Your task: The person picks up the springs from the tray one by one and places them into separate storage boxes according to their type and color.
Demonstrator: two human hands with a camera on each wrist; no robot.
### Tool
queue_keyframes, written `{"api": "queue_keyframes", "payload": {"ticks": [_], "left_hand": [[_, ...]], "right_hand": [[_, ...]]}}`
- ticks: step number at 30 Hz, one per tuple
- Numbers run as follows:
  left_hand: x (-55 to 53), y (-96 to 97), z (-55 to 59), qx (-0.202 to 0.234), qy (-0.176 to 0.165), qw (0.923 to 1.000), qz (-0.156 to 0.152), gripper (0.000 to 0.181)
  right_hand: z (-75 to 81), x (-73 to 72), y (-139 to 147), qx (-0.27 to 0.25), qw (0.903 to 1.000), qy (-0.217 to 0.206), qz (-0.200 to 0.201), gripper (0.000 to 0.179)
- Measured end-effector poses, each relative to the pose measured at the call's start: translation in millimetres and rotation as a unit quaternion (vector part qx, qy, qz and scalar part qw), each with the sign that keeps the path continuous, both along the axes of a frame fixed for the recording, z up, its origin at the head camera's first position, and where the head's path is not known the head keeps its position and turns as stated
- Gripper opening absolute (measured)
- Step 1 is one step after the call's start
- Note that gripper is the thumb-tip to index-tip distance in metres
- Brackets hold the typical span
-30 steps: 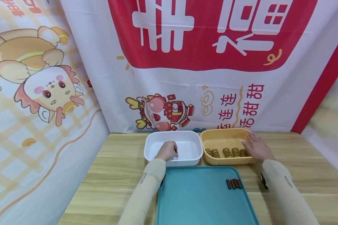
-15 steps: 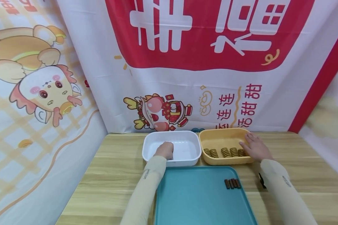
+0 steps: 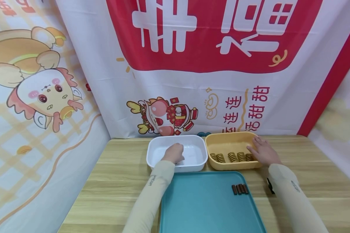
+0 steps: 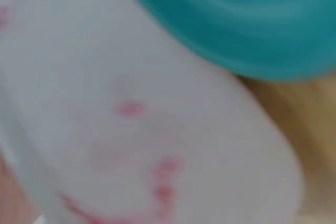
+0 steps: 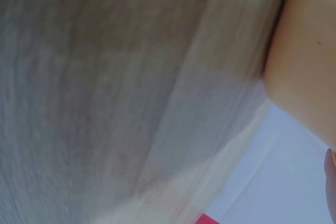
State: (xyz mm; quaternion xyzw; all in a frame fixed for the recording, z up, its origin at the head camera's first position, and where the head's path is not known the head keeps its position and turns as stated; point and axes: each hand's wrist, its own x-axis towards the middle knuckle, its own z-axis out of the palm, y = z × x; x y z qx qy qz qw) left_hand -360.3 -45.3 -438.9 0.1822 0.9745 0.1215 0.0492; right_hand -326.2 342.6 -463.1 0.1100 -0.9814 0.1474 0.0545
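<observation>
My left hand reaches into the white bin, its fingers bent downward. Their tips are hidden behind the hand, so whether they hold anything does not show. In the left wrist view the bin's outer wall fills most of the frame, blurred. My right hand rests on the right end of the yellow bin, fingers over the rim and thumb toward the inside. Inside that bin stand several rows of round brown-and-yellow cookies. The right wrist view catches only the bin's outer wall and a fingertip.
Before both bins lies a teal tray, with several short dark-brown ridged sticks side by side near its right edge. Everything stands on a wood-grain table. A printed cloth hangs right behind the bins.
A second ago a small dark piece showed at my left fingers; it is out of sight now. That hand dipped lower, then rose slightly. My right hand stays on the yellow bin.
</observation>
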Motion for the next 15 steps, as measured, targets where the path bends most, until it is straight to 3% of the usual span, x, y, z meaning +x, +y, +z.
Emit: {"api": "queue_keyframes", "payload": {"ticks": [4, 8, 11, 15], "left_hand": [[14.4, 22.7, 12.7, 0.018, 0.091, 0.9942, -0.053, 0.02], [43.3, 54.0, 17.2, 0.067, 0.166, 0.9764, -0.121, 0.017], [68.4, 81.8, 16.3, 0.071, 0.174, 0.9655, -0.18, 0.017], [94.0, 115.8, 10.3, 0.031, 0.147, 0.9594, -0.239, 0.023]], "right_hand": [[0.7, 0.7, 1.4, 0.001, 1.0, 0.0, 0.0, 0.074], [0.1, 0.5, 1.3, 0.002, 1.0, 0.002, -0.001, 0.073], [-0.6, 0.2, 0.8, 0.005, 1.0, 0.002, 0.0, 0.073], [-1.2, -0.2, 1.4, 0.01, 0.9999, 0.002, -0.003, 0.072]]}}
